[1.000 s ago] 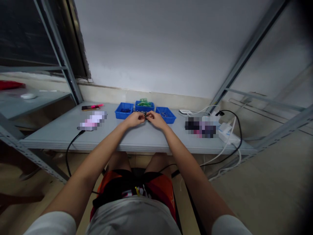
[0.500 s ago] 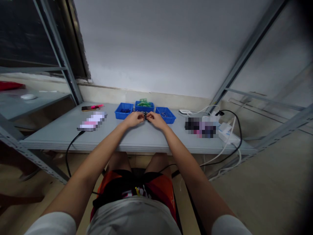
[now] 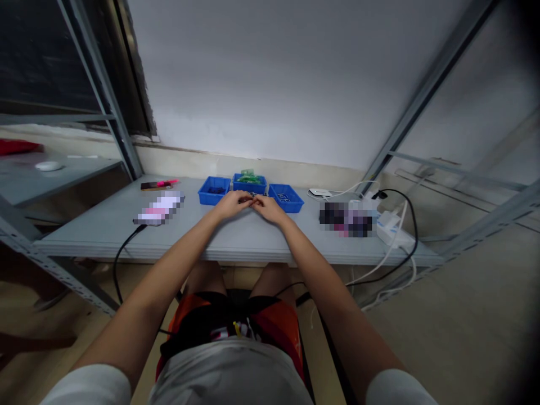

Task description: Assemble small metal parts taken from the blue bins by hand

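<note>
My left hand (image 3: 233, 205) and my right hand (image 3: 269, 208) meet fingertip to fingertip just above the grey tabletop (image 3: 248, 236). Both have their fingers bent and closed; whatever lies in them is hidden or too small to name. Small dark pieces show just beyond the fingertips, too small to make out. A blue tray (image 3: 214, 198) with dark contents stands left of my left hand. Beyond the hands is a second blue tray (image 3: 261, 190) holding green plastic packets (image 3: 248, 178). Close by my right hand, a third blue tray (image 3: 295, 207) contains small dark and silvery parts.
A phone (image 3: 159, 209) on a black cable lies at left, with a pink item (image 3: 167, 183) behind it. To the right are a blurred-out dark object (image 3: 346, 219), a white power strip (image 3: 394, 232) and loose cables. Metal posts flank the table.
My fingertips have come together over the small dark piece that showed between them, and my left fingers now reach further over it. The trays have stayed put.
</note>
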Available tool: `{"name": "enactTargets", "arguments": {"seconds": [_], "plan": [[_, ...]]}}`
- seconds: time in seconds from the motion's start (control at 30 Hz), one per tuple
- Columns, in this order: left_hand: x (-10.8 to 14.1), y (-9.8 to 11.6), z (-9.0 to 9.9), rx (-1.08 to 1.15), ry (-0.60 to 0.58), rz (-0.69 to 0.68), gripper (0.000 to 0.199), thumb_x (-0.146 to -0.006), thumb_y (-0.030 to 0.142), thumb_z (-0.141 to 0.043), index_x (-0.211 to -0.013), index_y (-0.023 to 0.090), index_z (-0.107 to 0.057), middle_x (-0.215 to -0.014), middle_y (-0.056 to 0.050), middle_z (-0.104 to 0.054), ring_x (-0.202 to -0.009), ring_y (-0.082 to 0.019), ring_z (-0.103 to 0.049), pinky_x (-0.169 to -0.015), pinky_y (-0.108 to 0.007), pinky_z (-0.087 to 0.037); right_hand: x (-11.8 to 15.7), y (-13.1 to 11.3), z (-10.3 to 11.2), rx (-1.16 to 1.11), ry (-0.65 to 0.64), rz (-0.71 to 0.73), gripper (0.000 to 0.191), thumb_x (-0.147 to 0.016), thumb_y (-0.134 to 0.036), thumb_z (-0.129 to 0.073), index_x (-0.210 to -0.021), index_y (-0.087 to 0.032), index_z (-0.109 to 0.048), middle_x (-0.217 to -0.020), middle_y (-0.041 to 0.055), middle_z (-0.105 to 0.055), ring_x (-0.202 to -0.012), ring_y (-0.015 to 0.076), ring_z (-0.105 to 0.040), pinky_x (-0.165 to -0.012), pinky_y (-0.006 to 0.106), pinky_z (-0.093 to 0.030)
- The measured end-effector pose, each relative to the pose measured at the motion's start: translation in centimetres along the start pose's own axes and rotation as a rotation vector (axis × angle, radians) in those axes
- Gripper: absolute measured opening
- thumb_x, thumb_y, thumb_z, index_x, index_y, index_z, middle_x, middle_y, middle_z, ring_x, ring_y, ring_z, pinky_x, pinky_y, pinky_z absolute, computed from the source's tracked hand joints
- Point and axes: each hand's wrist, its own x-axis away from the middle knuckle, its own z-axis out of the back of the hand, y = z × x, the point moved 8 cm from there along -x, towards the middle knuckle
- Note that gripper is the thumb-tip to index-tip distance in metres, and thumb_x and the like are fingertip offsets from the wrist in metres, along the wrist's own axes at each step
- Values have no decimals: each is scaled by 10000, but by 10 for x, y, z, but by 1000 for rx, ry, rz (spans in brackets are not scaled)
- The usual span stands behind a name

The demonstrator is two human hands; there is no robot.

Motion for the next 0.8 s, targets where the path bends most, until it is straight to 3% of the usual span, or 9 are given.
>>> {"name": "enactTargets", "arguments": {"seconds": [0.33, 0.47, 0.8], "plan": [[1, -14, 0, 43, 34, 116, 212, -804, 300, -535, -897, 142, -640, -842, -47, -673, -765, -165, -605, -719, -265, -452, 0, -5, 9, 17, 67, -28, 238, -856, -351, -486, -845, -157, -623, -767, 20, -637, -671, 122, -529, -682, 242, -392], [1, -15, -5, 5, -23, 98, 214, -799, 298, -537, -874, 143, -662, -795, -46, -666, -717, -155, -581, -681, -254, -431, 0, -4, 12, 4, 98, -17, 283, -872, -398, -472, -855, -160, -624, -787, 24, -648, -687, 126, -544, -685, 240, -394], [1, -13, -10, 3, -60, 64, 161, -732, 251, -582, -780, 130, -677, -735, -44, -657, -694, -159, -556, -659, -249, -419, 1, -7, 5, 23, 34, -19, 261, -851, -382, -515, -865, -157, -648, -798, 29, -657, -698, 127, -555, -684, 240, -394]]}}
